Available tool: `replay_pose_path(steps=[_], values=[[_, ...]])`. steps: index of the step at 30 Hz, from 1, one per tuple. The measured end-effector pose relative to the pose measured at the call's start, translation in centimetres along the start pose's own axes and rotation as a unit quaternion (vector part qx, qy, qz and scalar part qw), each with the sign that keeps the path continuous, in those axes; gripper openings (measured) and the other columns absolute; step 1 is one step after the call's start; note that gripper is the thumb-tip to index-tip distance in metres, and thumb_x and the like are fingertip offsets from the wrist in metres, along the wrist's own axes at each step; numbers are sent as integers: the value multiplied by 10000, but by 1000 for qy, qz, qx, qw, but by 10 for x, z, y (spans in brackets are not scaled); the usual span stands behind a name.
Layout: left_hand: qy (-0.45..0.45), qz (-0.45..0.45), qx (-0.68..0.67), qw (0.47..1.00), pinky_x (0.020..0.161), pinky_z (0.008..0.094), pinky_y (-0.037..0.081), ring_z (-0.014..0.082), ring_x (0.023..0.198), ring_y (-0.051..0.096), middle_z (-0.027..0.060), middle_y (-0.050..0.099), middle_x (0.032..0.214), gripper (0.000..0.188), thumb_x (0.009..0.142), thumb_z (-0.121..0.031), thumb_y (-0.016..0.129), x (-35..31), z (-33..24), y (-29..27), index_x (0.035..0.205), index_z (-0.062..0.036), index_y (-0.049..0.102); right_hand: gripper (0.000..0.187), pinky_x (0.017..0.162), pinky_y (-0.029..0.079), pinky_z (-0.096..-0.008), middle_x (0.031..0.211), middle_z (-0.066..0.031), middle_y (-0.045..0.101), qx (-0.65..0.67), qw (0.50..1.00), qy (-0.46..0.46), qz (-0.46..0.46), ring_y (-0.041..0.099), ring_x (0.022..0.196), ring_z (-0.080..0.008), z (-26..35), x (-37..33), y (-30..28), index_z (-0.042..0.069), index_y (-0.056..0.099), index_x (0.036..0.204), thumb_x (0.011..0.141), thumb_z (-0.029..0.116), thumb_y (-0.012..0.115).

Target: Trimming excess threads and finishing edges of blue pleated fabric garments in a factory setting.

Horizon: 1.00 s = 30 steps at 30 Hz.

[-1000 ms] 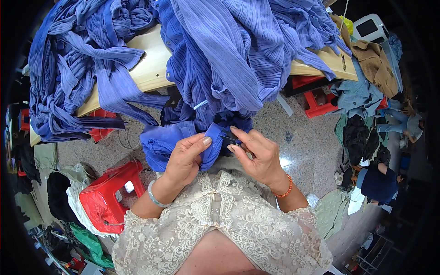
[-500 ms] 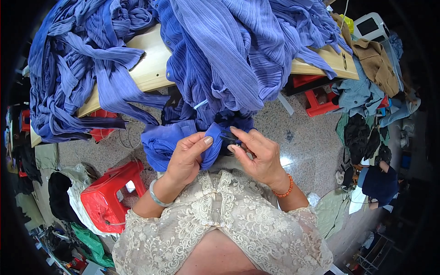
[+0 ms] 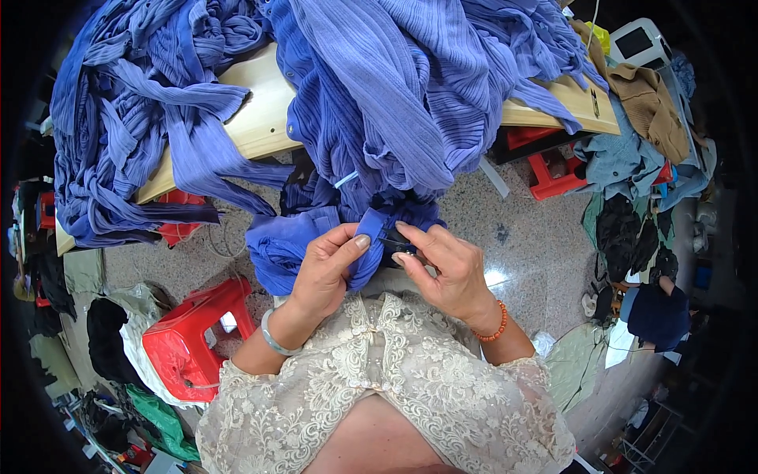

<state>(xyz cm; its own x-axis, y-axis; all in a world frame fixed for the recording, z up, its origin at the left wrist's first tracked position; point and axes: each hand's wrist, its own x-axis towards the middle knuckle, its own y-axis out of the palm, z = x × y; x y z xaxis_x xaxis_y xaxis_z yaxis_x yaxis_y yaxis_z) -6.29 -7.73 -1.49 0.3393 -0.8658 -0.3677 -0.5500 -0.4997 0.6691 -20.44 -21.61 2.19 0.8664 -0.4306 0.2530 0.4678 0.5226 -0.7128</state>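
Note:
Over my lap, my left hand (image 3: 335, 265) pinches a folded edge of a blue ribbed knit garment (image 3: 284, 245) between thumb and fingers. My right hand (image 3: 444, 267) is close beside it, its thumb and index finger gripping what look like small dark thread snips (image 3: 396, 239). The tips of the snips point left and meet the pinched edge; whether they touch it is hard to see. The rest of the garment bunches to the left of my left hand and up toward the table.
A pale wooden table (image 3: 257, 133) ahead bears heaps of blue knit garments (image 3: 379, 79) that hang over its edge. To my left stands a red plastic stool (image 3: 178, 347). Grey-blue and brown clothes (image 3: 647, 110) hang at the right. At the far right is another person (image 3: 655, 316).
Both hands keep nearly the same place and grip. The snips look a little slimmer against the cloth edge, and the whole view has shifted slightly.

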Motion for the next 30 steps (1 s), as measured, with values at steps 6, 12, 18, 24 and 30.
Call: replay_pose_path(steps=[6, 12, 18, 24, 30], values=[[-8, 3, -11, 1000, 734, 199, 465, 57, 825, 591, 21, 653, 953, 209, 921, -112, 563, 0, 0, 0, 1091, 1, 606, 376, 465, 405, -291, 665, -59, 528, 13, 1000, -1, -3, 525, 505, -169, 0, 1, 0, 45, 636, 1100, 741, 104, 735], [-14, 0, -15, 1000, 745, 204, 472, 64, 837, 599, 30, 659, 966, 211, 918, -112, 566, 1, -1, -1, 1091, 1, 607, 370, 474, 421, -297, 669, -60, 539, -22, 1000, 6, -20, 548, 521, -175, -3, 0, 3, 48, 635, 1100, 747, 112, 729], [-10, -2, -22, 1000, 740, 204, 474, 63, 825, 602, 28, 661, 963, 206, 916, -108, 567, 3, 1, -3, 1089, -3, 610, 379, 483, 430, -297, 676, -59, 545, -22, 1000, -2, -15, 560, 531, -178, -3, 1, 4, 53, 634, 1101, 741, 116, 735], [-10, 0, -26, 1000, 732, 201, 475, 60, 819, 602, 25, 662, 953, 199, 914, -105, 570, 3, 1, -4, 1082, -7, 612, 382, 477, 426, -298, 669, -60, 538, -3, 1000, -9, -5, 557, 525, -178, -1, 2, 3, 50, 632, 1101, 738, 108, 736], [-13, 3, -29, 999, 724, 200, 473, 58, 810, 600, 21, 660, 942, 195, 911, -104, 573, 4, 0, -2, 1075, -9, 615, 370, 472, 424, -295, 668, -59, 538, -26, 999, 4, -37, 558, 520, -177, -4, 0, 5, 44, 631, 1097, 745, 106, 728]])
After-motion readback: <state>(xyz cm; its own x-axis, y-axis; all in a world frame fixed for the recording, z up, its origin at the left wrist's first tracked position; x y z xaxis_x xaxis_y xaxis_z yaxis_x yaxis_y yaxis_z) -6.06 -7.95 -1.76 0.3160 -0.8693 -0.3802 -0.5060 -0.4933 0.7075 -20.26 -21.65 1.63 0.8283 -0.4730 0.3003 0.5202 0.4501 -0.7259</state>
